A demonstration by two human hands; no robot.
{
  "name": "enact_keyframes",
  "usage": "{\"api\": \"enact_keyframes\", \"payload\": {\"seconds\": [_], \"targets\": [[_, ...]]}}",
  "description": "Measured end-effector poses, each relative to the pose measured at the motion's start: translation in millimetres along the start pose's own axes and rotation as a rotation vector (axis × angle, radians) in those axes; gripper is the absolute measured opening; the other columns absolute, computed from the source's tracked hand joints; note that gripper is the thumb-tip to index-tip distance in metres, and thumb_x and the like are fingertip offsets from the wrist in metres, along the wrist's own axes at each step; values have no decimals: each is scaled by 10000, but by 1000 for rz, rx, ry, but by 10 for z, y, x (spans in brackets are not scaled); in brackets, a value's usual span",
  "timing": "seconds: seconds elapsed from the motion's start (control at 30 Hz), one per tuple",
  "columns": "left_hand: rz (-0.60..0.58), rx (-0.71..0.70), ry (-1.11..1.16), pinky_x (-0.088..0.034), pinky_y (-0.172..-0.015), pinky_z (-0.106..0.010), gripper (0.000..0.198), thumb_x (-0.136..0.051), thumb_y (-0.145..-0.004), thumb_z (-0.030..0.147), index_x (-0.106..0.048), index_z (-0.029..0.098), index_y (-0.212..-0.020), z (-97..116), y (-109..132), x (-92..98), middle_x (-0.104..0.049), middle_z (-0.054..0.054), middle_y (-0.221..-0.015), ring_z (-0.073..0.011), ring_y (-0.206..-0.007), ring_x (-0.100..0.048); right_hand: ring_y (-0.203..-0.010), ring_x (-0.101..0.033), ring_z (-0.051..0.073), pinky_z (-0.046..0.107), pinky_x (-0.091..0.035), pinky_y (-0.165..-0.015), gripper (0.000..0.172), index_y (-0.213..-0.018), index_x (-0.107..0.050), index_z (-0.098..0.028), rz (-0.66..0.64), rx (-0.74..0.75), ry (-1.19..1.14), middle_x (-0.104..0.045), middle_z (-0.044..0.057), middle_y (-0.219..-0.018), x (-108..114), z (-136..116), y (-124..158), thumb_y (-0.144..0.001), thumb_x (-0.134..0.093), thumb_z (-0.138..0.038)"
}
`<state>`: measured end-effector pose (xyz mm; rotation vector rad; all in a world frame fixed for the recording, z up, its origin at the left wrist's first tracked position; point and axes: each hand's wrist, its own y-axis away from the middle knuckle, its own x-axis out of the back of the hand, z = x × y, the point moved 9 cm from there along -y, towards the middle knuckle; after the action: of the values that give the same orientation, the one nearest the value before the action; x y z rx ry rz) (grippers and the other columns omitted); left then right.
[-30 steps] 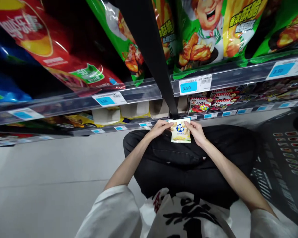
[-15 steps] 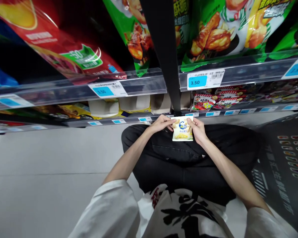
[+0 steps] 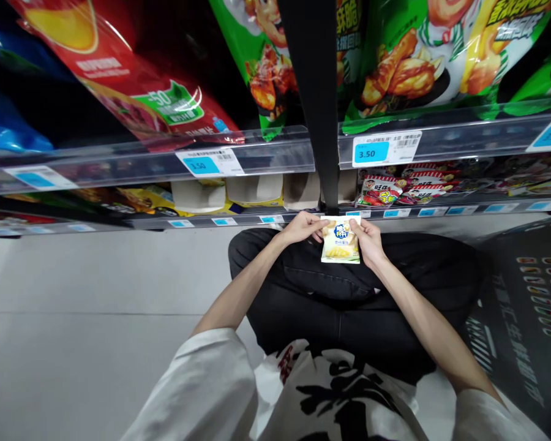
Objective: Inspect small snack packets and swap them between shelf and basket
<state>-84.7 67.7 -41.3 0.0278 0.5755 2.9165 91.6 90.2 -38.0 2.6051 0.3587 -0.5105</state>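
Observation:
A small cream-coloured snack packet (image 3: 340, 242) with a blue logo is held upright above my lap, its printed front facing me. My left hand (image 3: 303, 228) pinches its upper left edge between thumb and fingers. On the opposite side, my right hand (image 3: 368, 239) grips the right edge, thumb on the front. The fingers behind the packet are partly hidden. Just beyond my hands runs the lowest shelf, where red-and-white snack bags (image 3: 380, 188) and opened cardboard display boxes (image 3: 256, 191) stand.
A dark plastic shopping basket (image 3: 509, 306) stands on my right. Above the hands, an upper shelf holds large red (image 3: 133, 79) and green (image 3: 395, 67) snack bags behind a clear lip with price tags (image 3: 387, 149). A black post (image 3: 319, 92) divides the shelves. Pale floor (image 3: 82, 343) lies to my left.
The view has shifted slightly, so shelves and packet appear a little farther right. Both hands keep their hold on the packet.

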Motion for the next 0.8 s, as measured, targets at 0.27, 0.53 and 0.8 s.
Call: {"api": "enact_keyframes", "payload": {"seconds": [0.27,0.53,0.8], "targets": [[3,13,-5,-614,-518,-242,594,-794,-736,655,-724,65,-742,45,22,-12,-737,-111,-654,-184,-553,-720,-812,-765,256,345,-612,-698,406,-870,-751,-212,4,10,27,-789,30,-794,2,-7,6,-679,-865,-551],[-1,21,-10,-620,-536,-249,601,-791,-735,659,-740,61,-767,55,41,-26,-755,-131,-693,-194,-571,-731,-717,-753,242,347,-600,-661,422,-875,-745,-202,53,25,90,-783,36,-766,58,20,-24,-684,-848,-564],[-12,35,9,-618,-532,-252,599,-803,-721,657,-732,63,-740,88,52,-44,-754,-135,-685,-203,-577,-734,-659,-735,236,353,-597,-644,391,-880,-766,-196,87,64,111,-786,39,-758,58,-16,-11,-704,-833,-539]]}}
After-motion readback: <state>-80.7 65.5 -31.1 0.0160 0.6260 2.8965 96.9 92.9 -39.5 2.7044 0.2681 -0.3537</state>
